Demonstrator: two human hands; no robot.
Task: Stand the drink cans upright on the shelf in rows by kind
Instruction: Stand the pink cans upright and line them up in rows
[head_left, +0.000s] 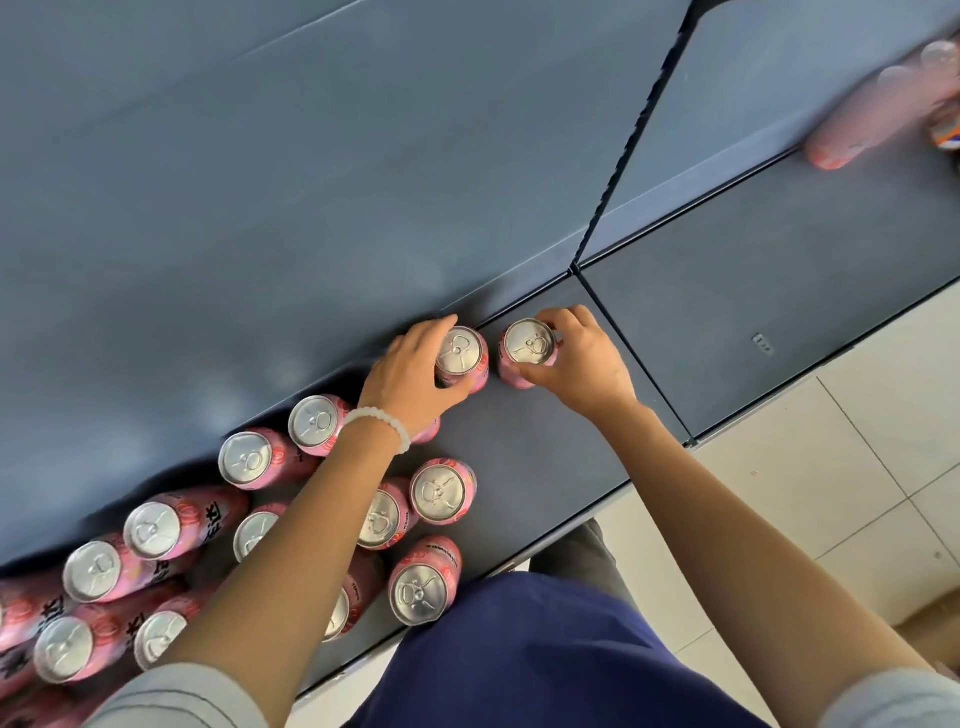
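Left hand (415, 371): fingers curled round a pink can (462, 356) at the shelf (524, 467) back. Right hand (576, 358): gripping its neighbour pink can (527, 349), just beside, apparently extending the row. Standing pink cans (441, 491) cluster behind the left wrist.

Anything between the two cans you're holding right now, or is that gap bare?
Bare. In the head view only a narrow strip of shelf shows between the left hand's can and the right hand's can.
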